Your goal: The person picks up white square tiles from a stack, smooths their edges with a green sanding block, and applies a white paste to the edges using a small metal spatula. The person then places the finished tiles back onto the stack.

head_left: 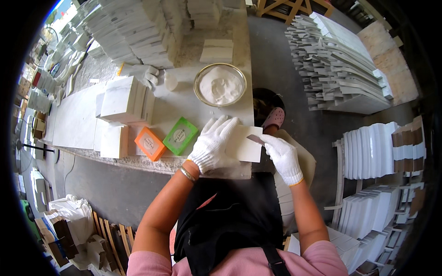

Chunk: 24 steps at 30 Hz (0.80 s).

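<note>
White stone tile (245, 148) is lying flat at the near edge of the tabletop (184, 108), at centre frame, just right of a green box (180, 135) and an orange box (149, 143). Left hand (212, 143), in a white knit glove, is pressing down on the tile's left part with fingers spread open and flat; it is pinning the tile, not gripping it. Right hand (284, 157), also gloved, is closed around a small flat blade (254, 139), whose tip is resting on the tile's right edge.

Step in hand, as judged: the person appears to be working the blade along the tile's edge or face, either scraping or spreading filler. Which of the two cannot be told from this view, as no paste is visible on the blade.

Glass bowl (220, 85) of white powder or paste is standing further back on the tabletop, upper centre of frame, well apart from both hands. Stacks of white tiles (123, 100) are sitting at the left of the tabletop, and more stacks (338, 69) are lying on the floor at upper right.

Next move, as judged, is calling for steady downward pressure from the left hand while the blade is being drawn flat, so that the tile is not sliding off the near edge
</note>
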{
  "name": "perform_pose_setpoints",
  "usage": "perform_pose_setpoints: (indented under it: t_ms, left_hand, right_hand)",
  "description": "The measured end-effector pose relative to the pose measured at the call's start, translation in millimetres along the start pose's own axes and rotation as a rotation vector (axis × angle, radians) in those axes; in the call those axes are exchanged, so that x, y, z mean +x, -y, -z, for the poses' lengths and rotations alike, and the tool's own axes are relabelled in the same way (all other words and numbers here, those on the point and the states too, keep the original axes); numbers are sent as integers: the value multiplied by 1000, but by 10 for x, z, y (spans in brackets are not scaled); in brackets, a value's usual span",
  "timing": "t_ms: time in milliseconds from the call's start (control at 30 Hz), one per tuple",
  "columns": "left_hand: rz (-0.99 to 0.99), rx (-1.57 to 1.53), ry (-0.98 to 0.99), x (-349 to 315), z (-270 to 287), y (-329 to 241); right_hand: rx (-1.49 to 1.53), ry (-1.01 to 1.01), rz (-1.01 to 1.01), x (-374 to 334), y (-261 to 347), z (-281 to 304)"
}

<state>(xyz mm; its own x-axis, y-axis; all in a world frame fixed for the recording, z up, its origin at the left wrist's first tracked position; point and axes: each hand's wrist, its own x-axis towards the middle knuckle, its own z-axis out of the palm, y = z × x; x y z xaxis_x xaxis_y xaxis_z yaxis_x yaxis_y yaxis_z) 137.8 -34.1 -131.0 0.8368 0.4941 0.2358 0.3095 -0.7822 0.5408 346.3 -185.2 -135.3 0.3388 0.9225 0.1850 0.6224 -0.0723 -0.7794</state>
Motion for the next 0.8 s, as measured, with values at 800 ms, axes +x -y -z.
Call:
perform_pose_setpoints:
  t_ms: [800]
  left_hand:
    - [17,-38,-5,29,-15,-14]
  right_hand:
    - [-84,-38,254,301,-126,-86]
